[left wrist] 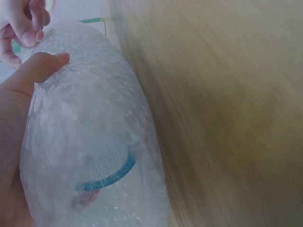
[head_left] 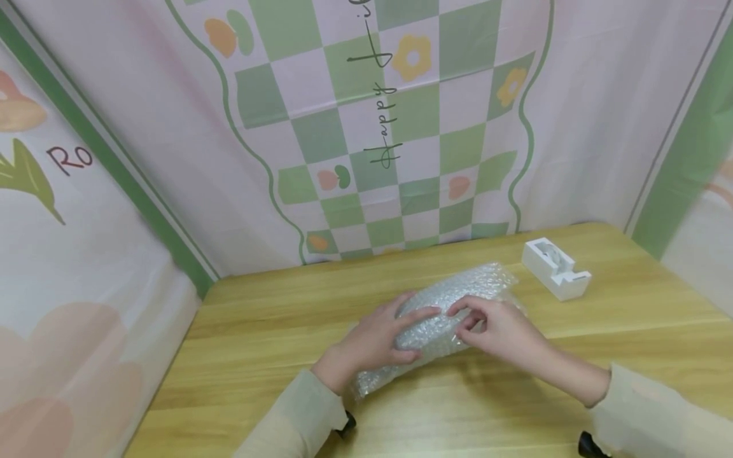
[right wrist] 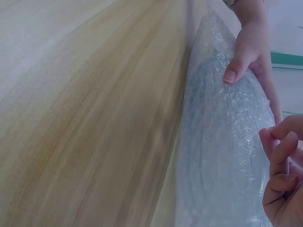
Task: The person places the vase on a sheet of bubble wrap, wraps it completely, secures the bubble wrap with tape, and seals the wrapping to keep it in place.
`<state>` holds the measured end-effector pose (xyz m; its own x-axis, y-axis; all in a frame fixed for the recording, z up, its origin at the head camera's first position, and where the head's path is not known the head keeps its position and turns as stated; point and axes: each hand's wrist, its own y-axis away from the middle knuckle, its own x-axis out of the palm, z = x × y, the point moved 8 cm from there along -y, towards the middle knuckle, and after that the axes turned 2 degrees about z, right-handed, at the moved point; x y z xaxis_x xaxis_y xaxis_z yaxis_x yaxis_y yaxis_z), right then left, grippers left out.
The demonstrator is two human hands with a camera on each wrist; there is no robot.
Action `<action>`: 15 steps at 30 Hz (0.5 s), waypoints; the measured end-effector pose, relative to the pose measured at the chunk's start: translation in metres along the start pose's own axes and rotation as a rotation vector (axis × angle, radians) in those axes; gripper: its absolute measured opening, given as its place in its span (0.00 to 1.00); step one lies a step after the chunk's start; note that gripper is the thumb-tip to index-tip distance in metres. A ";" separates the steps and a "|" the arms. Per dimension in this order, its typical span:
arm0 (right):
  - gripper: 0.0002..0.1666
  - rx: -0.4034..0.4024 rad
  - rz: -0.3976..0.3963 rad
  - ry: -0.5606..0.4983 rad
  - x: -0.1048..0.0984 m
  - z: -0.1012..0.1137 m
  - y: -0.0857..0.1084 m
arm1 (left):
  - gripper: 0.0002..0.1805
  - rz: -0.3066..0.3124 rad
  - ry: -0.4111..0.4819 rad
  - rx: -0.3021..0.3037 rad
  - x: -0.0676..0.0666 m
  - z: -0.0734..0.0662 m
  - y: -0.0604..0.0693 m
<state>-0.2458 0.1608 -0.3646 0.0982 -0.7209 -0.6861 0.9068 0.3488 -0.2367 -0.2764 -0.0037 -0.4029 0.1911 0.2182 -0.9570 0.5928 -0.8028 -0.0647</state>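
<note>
A clear bubble-wrapped bundle (head_left: 452,312) lies at a slant on the wooden table. Through the plastic in the left wrist view, a round thing with a blue rim (left wrist: 111,177) and printed marks shows faintly. My left hand (head_left: 372,331) holds the bundle, its thumb on the near side and its fingers spread over the top. At the bundle's upper face is my right hand (head_left: 495,327), with bent fingers and its fingertips close to the wrap. Whether a thin clear piece is between those fingertips is too small to tell.
A white tape dispenser (head_left: 555,270) stands at the back right of the table (head_left: 246,356), just beyond the bundle's far end. Printed cloth (head_left: 395,127) with green checks hangs behind the table, and more cloth hangs at both sides.
</note>
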 end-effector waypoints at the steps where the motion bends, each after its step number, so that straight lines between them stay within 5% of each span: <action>1: 0.17 0.002 -0.002 0.004 0.000 0.000 0.000 | 0.46 0.000 0.002 0.001 0.000 0.000 0.000; 15: 0.17 0.003 -0.014 0.025 0.000 0.002 0.002 | 0.46 0.011 0.009 -0.013 0.000 -0.001 0.000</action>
<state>-0.2433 0.1600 -0.3635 0.0749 -0.7107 -0.6995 0.9093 0.3366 -0.2447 -0.2757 -0.0033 -0.4026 0.2049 0.2149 -0.9549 0.6005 -0.7980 -0.0507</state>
